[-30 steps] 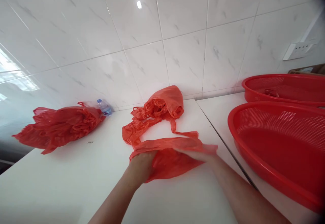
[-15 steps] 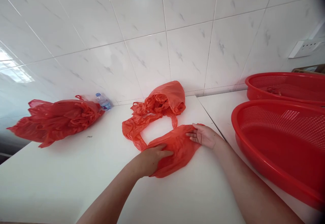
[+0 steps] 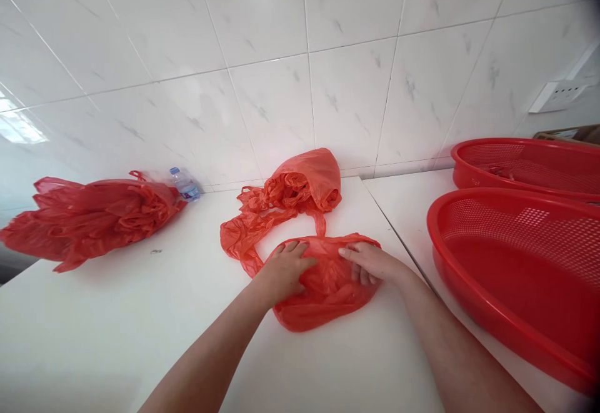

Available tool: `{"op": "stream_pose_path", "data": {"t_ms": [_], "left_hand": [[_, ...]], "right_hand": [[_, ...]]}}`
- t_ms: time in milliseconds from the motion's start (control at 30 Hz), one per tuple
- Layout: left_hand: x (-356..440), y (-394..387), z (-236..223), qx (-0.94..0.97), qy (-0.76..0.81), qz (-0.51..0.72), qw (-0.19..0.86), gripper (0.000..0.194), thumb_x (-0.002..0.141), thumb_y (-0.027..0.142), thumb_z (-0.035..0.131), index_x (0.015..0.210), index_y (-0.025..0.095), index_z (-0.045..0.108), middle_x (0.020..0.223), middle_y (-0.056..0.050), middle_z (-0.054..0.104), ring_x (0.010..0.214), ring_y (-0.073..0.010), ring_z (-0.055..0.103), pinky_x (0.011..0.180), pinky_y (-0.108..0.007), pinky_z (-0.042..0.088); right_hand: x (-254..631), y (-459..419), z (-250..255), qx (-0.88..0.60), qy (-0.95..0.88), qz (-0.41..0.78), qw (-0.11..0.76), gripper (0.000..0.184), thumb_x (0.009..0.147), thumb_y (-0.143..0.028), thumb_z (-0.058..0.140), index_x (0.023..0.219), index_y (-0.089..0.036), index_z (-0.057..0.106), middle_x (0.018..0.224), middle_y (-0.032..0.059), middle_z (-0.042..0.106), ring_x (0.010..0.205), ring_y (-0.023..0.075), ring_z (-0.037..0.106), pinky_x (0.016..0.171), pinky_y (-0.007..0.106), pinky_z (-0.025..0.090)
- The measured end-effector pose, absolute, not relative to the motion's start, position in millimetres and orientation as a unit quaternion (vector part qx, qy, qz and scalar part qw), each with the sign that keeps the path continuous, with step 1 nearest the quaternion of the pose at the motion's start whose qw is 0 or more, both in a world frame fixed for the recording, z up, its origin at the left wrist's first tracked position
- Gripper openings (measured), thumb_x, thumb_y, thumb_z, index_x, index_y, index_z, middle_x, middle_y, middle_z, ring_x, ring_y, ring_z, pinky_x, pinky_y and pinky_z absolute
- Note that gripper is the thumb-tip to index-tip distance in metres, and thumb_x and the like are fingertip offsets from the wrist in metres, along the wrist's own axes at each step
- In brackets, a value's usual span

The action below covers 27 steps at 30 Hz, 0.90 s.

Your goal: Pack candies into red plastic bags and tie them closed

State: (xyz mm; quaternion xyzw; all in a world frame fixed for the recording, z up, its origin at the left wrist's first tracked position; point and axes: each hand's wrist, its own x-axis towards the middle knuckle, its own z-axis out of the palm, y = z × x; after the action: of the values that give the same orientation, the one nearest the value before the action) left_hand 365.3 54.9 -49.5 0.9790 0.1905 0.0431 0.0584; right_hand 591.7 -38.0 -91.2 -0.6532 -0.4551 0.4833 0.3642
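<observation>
A red plastic bag (image 3: 328, 285) lies spread and wrinkled on the white table in front of me. My left hand (image 3: 287, 270) rests on its left part, open, with the fingers spread over the film. On its upper right part is my right hand (image 3: 368, 262), open, with the thumb extended and the other fingers loosely bent against the plastic. Behind it a bunched red bag (image 3: 307, 179) sits near the wall. A crumpled red strip of plastic (image 3: 239, 238) curves between the two on the left.
A heap of red plastic bags (image 3: 100, 216) lies at the left, beside a small water bottle (image 3: 185, 185). Two red perforated baskets (image 3: 478, 313) stand at the right. A white tiled wall (image 3: 267, 107) with a socket (image 3: 557, 95) closes off the back.
My left hand has moved up and spread its fingers on the bag. My right hand has turned palm down and shifted slightly lower. The bag's near part looks more folded and wrinkled.
</observation>
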Motion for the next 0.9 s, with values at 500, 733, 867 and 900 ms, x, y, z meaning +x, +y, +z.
{"op": "stream_pose_path", "data": {"t_ms": [500, 733, 867, 900], "left_hand": [[343, 37, -34, 0.971, 0.122, 0.205, 0.036, 0.024, 0.087, 0.03, 0.053, 0.106, 0.019, 0.061, 0.094, -0.007, 0.066, 0.089, -0.0207, 0.058, 0.082, -0.037, 0.046], [328, 25, -50, 0.981, 0.163, 0.102, 0.004, 0.028, 0.088, 0.009, 0.039, 0.076, 0.021, 0.061, 0.063, 0.003, 0.057, 0.064, -0.0126, 0.052, 0.102, -0.051, 0.03], [325, 27, -45, 0.976, 0.158, 0.143, 0.034, 0.016, 0.086, 0.014, 0.048, 0.084, 0.021, 0.061, 0.074, 0.0, 0.061, 0.072, -0.0144, 0.055, 0.101, -0.048, 0.034], [324, 28, -41, 0.972, 0.155, 0.17, 0.041, 0.013, 0.085, 0.016, 0.051, 0.09, 0.022, 0.061, 0.082, -0.002, 0.063, 0.08, -0.0162, 0.057, 0.101, -0.048, 0.034]], "right_hand": [[556, -34, -81, -0.641, -0.58, 0.18, 0.471, 0.024, 0.072, -0.032, 0.068, 0.096, -0.029, 0.065, 0.092, 0.001, 0.063, 0.085, 0.0186, 0.058, 0.076, 0.034, 0.048], [556, -23, -102, -0.694, -0.65, 0.119, 0.286, 0.03, 0.08, -0.034, 0.062, 0.109, -0.027, 0.067, 0.125, 0.0059, 0.055, 0.115, 0.0274, 0.047, 0.098, 0.044, 0.036], [562, -22, -99, -0.725, -0.626, 0.076, 0.277, 0.028, 0.083, -0.033, 0.058, 0.107, -0.022, 0.067, 0.119, 0.0072, 0.06, 0.112, 0.0259, 0.05, 0.095, 0.04, 0.038], [561, -24, -96, -0.729, -0.621, 0.066, 0.279, 0.026, 0.083, -0.032, 0.057, 0.105, -0.021, 0.068, 0.114, 0.0071, 0.062, 0.108, 0.0249, 0.053, 0.092, 0.039, 0.04]]}}
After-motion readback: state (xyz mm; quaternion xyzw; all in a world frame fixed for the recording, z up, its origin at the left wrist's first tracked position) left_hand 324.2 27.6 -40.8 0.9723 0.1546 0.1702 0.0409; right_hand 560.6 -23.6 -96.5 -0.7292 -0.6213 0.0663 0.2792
